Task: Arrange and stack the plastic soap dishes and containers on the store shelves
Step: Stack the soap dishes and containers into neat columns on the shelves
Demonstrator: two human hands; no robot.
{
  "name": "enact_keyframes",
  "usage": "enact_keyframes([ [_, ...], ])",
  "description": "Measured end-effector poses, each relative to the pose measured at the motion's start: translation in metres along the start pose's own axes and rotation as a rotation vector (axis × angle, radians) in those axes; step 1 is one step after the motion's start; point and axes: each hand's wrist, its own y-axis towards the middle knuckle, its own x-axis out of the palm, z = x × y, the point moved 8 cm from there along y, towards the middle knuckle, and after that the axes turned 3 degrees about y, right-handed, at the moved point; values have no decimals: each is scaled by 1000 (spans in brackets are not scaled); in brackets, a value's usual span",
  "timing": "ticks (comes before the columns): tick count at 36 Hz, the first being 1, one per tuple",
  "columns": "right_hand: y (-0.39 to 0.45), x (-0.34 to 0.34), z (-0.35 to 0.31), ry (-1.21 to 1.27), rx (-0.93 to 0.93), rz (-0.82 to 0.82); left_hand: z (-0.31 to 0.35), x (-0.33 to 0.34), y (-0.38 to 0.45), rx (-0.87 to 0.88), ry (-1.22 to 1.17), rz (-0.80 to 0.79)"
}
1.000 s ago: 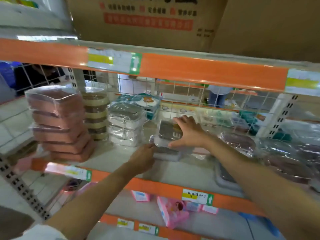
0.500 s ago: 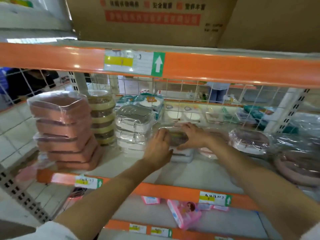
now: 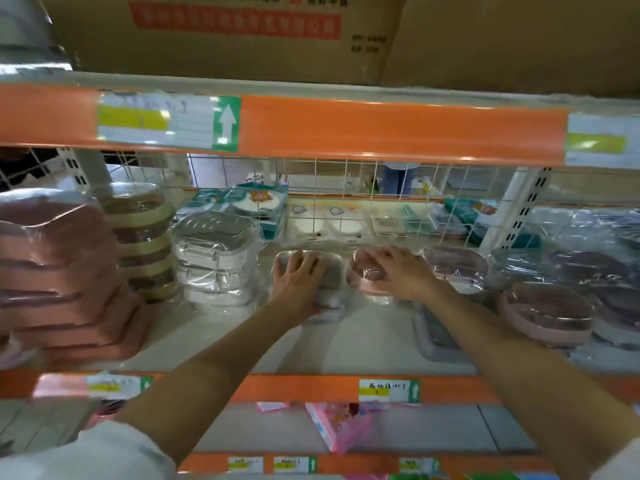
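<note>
Both hands are deep in the middle shelf, near the centre of the frame. The left hand lies spread over the top of a small stack of clear wrapped soap dishes, fingers curving down over its far edge, so it grips the top dish; the hand hides most of the stack. Just to the right, the right hand covers a pink wrapped dish, fingers bent over its rim and holding it; whether this dish rests on the shelf or is lifted is hard to tell. At the left edge a tall pile of pink containers is blurred and cut off by the frame. Beside it stand a cream and brown stack and a white stack. At the right, more pink dishes sit under glaring plastic wrap, their outlines hard to make out. A grey tray is partly hidden behind the right forearm.
</note>
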Motion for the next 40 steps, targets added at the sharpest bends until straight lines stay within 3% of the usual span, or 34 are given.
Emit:
enact_keyframes([
  [6,5,-2,6,-58,10,20,-3,-3,7,-59,-24,10],
  [11,9,-5,9,-78,11,16,-3,-7,17,-113,-68,-84],
  [18,10,-7,11,-57,-42,-91,2,-5,19,-111,-34,-137],
  [22,7,-2,14,-81,-52,-49,5,-6,20,-127,-29,-127],
  [29,-5,-6,27,49,-108,-75,6,-6,23,-161,-36,-153],
  [33,-21,-22,42,130,-134,-10,4,-4,23,-178,-35,-144],
  [40,-73,5,90,-22,-94,-207,4,-3,20,-159,-10,-91],
])
